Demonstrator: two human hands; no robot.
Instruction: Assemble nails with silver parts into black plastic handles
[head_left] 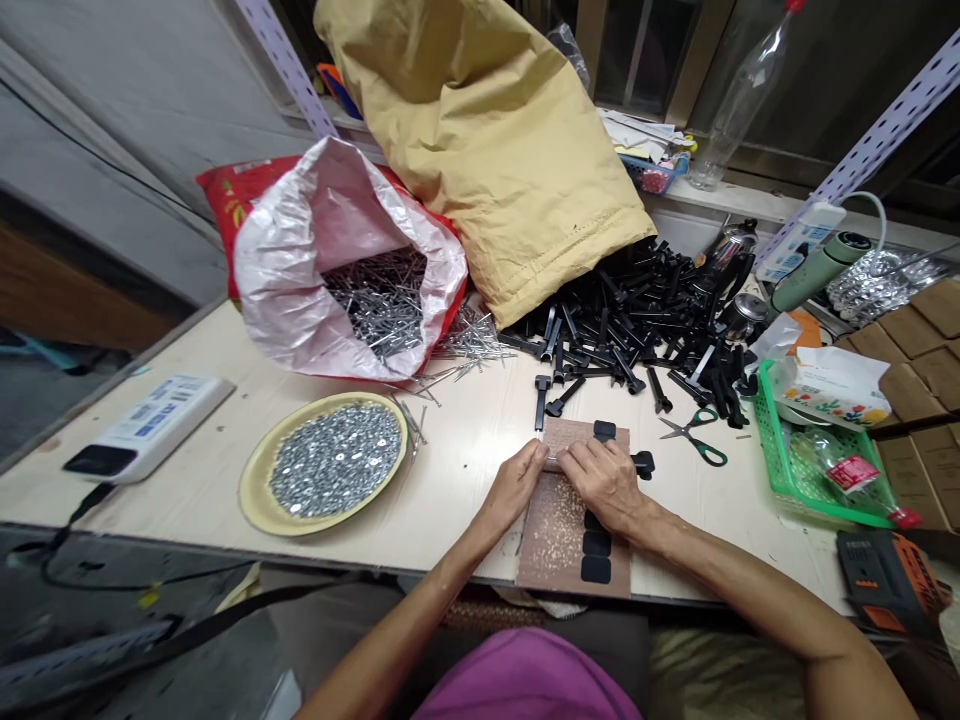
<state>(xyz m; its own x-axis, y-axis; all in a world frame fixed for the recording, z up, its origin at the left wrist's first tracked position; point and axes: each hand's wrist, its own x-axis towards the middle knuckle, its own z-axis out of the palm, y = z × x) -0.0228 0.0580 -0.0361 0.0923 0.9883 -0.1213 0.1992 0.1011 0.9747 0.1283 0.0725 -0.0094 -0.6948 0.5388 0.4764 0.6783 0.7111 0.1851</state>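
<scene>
Both my hands work close together over a brown board point(559, 560) at the table's front. My left hand point(516, 477) pinches near a thin metal nail point(552, 460), which shows between the two hands. My right hand point(606, 482) is curled, palm down. From under its right side sticks the wide end of a black plastic T-shaped piece point(643, 465); the rest is hidden by the fingers. Black square pads point(596, 570) line the board's right side, and pale specks are scattered over its middle. Another black T-shaped piece point(541, 400) lies just beyond the board.
At left stands a yellow dish point(251, 500) of small metal washers, with a power bank point(150, 430) beyond. An open red sack point(277, 290) holds nails. Black pieces point(615, 320) spill from a tan sack point(517, 160). Scissors point(697, 436) and a green basket point(780, 470) lie right.
</scene>
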